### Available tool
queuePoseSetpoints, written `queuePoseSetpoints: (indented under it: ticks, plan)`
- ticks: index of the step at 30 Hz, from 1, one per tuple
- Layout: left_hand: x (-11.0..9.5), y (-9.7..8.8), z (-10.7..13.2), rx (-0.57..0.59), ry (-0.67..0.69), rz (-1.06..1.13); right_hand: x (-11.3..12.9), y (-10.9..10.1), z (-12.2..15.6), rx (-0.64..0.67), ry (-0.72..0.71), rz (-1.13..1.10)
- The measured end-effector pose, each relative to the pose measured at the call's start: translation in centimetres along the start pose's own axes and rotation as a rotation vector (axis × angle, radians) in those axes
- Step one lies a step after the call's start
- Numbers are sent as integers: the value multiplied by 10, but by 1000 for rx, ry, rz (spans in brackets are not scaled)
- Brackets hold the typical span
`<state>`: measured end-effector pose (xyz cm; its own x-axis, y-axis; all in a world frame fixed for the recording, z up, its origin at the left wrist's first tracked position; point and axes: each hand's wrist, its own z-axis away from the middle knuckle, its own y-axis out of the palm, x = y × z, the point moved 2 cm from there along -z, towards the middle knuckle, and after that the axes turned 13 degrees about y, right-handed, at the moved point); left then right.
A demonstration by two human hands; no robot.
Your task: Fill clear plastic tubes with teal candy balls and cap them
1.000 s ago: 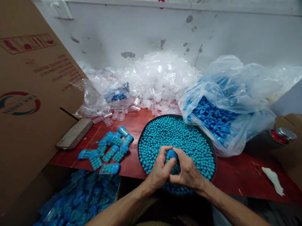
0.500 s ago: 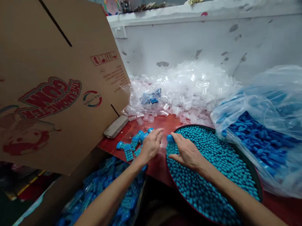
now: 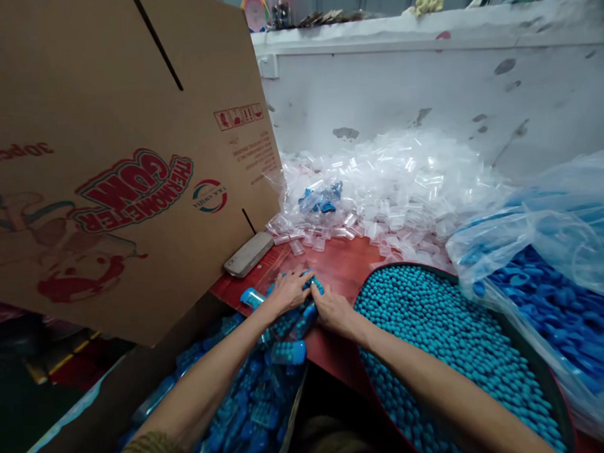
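Note:
Small clear tubes with blue caps, filled with blue balls, lie in a cluster at the edge of the red table; some tip over the edge toward the open carton. My left hand curls over the cluster from the far left side. Against the cluster's right side presses my right hand, its fingers bent around the tubes. The two hands nearly touch, with the tubes gathered between and under them. Below the edge, the carton holds many filled tubes. The fingers partly hide the tubes they touch.
A round tub of blue balls stands right of my hands. Beyond it sits a plastic bag of blue caps. Empty clear tubes are heaped against the wall. A grey block lies beside the tall printed cardboard.
My right hand has left the tub and a capped tube there, moving left to the cluster. Both hands now press the tubes toward the carton, and the cluster has shifted nearer the edge.

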<state>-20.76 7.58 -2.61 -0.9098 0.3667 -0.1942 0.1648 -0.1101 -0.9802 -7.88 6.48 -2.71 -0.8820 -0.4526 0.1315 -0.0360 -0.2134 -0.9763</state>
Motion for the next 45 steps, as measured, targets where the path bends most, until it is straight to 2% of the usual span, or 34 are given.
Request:
queuePoseSetpoints:
  ticks: [4, 5, 7, 9, 10, 12, 15, 16, 18, 20, 22, 24, 27, 29, 31, 33, 36, 39, 42, 44, 45]
  plan:
    - [18, -1, 62, 10, -88, -79, 50, 13, 14, 29, 29, -122]
    - [24, -1, 81, 17, -129, -90, 64, 15, 18, 59, -4, -174]
    - [34, -3, 117, 46, -217, -92, 88, 16, 28, 153, -140, -274]
    - [38, -6, 148, 62, -307, -98, 101, 11, 40, 235, -301, -344]
    - [38, -8, 161, 58, -352, -105, 102, 6, 45, 244, -354, -369]
    - [36, -13, 179, 13, -443, -119, 90, -8, 55, 171, -415, -421]
    - [33, -21, 185, -168, -583, -117, 39, -30, 74, 26, -515, -577]
    - [31, -24, 182, -251, -586, -99, 13, -36, 82, -58, -450, -617]
    - [19, -29, 166, -421, -485, -20, -43, -42, 106, -167, -328, -574]
    - [-4, -32, 142, -549, -288, 97, -95, -39, 139, -264, -236, -420]
    - [-36, -32, 113, -590, -54, 197, -131, -30, 174, -266, -192, -235]
    - [-76, -29, 84, -549, 180, 256, -150, -18, 201, -175, -175, -99]
    - [-139, -14, 49, -360, 468, 276, -157, -4, 215, -12, -163, -29]
    - [-174, 2, 30, -185, 583, 261, -156, -3, 210, 38, -169, -44]
    - [-195, 18, 14, -58, 617, 232, -158, -5, 197, 43, -196, -65]
    - [-201, 31, -3, -14, 583, 200, -163, -8, 180, 17, -226, -70]
    - [-194, 40, -24, -36, 469, 150, -173, -11, 153, -55, -206, -54]
    - [-187, 42, -35, -87, 427, 83, -179, -14, 142, -179, -35, -58]
    - [-186, 43, -41, -108, 479, -19, -177, -23, 163, -408, 210, -149]
    - [-188, 44, -45, -117, 522, -75, -169, -27, 197, -589, 291, -275]
    - [-189, 44, -46, -121, 549, -95, -164, -26, 219, -661, 285, -347]
